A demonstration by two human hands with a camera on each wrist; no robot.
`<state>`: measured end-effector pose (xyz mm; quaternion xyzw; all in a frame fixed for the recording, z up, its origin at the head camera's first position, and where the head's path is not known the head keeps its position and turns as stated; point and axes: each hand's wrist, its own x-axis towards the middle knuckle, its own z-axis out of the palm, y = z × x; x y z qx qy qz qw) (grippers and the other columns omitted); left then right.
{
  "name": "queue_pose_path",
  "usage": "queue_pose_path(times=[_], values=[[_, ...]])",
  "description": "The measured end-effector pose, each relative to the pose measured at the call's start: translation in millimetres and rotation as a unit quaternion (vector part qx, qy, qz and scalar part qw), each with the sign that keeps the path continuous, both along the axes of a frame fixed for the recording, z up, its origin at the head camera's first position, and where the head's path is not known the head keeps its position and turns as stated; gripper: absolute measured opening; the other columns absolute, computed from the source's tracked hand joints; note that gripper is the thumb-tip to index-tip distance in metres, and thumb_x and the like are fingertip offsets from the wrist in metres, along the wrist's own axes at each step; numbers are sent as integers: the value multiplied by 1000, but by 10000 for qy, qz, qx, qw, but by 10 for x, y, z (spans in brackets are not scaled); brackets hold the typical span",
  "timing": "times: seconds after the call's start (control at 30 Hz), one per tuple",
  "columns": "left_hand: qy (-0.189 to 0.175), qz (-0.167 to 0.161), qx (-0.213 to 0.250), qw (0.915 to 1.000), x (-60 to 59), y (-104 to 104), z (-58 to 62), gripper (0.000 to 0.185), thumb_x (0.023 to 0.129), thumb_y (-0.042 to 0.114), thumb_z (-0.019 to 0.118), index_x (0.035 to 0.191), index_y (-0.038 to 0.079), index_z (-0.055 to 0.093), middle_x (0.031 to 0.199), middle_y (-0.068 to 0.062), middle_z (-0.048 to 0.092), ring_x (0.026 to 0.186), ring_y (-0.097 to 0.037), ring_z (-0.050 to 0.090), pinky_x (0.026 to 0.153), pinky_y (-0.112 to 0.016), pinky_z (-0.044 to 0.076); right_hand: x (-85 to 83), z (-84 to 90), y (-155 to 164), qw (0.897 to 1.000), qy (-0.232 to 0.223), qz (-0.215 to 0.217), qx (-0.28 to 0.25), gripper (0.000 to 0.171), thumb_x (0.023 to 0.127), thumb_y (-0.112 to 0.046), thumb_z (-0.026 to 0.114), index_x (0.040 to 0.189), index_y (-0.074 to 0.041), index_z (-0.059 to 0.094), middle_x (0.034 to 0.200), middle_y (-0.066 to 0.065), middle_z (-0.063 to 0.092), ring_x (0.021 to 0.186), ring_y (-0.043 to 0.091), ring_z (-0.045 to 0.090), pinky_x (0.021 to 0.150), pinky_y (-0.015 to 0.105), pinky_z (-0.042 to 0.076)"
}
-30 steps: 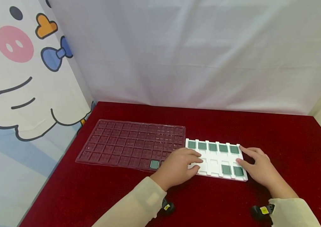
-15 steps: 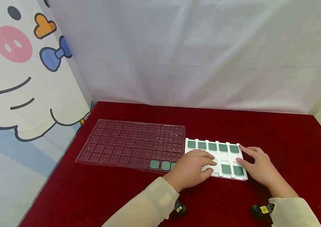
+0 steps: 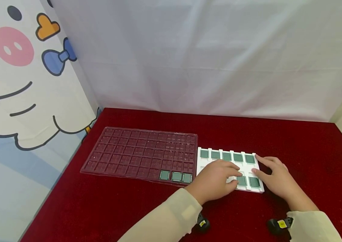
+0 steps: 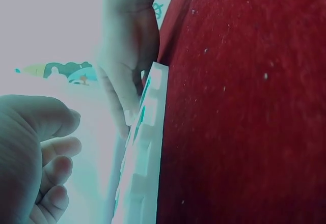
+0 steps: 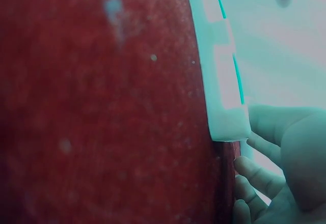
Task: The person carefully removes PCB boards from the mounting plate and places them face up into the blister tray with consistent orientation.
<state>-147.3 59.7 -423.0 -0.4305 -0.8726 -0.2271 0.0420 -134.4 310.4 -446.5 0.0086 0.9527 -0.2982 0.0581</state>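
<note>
Red felt table [image 3: 295,141]; three green chips [image 3: 176,176] seated in clear tray [image 3: 122,151]; seven left in white tray [image 3: 223,164]; left hand [image 3: 216,179] reached in, grip unclear; right hand [image 3: 275,178] steadying, fingers relaxed.

Both hands [image 3: 216,179] forward, fingers relaxed
</note>
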Motion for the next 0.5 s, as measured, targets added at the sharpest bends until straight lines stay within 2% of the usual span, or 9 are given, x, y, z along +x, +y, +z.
queue_pose_path(times=[0.5], values=[[18,42,-67,10000,18,134,-100,24,97,23,69,120,21,79,124,9,71,119,-4,62,107,-13,39,-4,-13,3,10000,75,14,-60,70,100,-32,68,155,1,42,146,34,38,129,57,35,99,77,38]])
